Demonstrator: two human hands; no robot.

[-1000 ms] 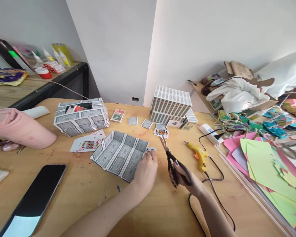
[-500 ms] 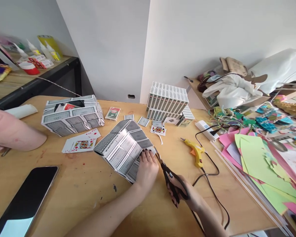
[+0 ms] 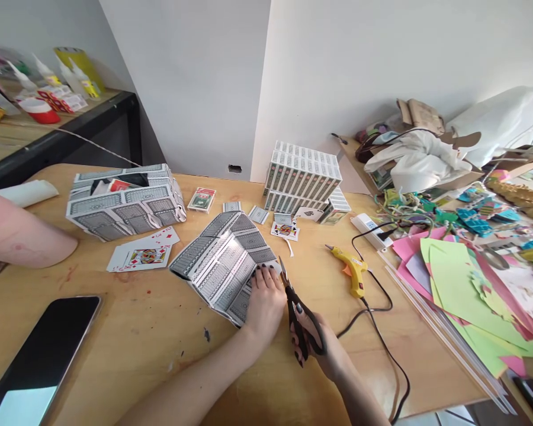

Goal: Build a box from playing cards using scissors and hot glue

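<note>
A folded panel made of playing cards [image 3: 222, 266], grey patterned backs up, lies at the middle of the table. My left hand [image 3: 266, 299] grips its right end, fingers bent over the edge; the thumb is hidden. Black-handled scissors [image 3: 298, 305] are in my right hand [image 3: 322, 343], with fingers through the loops. Their blades point away from me, beside the panel's right edge and my left fingertips. Cut card pieces [image 3: 258, 215] and a thin white strip [image 3: 289, 247] lie just beyond the panel.
A card-covered box [image 3: 127, 201] stands at left, near fanned cards [image 3: 144, 254] and a phone [image 3: 44, 355]. Stacked card packs [image 3: 302, 174] stand at the back. Right of the scissors lie a yellow glue gun [image 3: 353, 272], its black cord, a power strip [image 3: 373, 232] and coloured paper [image 3: 457, 284].
The scissors and my right hand have shifted slightly left, nearer my left hand, and the blades stand more upright in view. My left hand stays on the panel.
</note>
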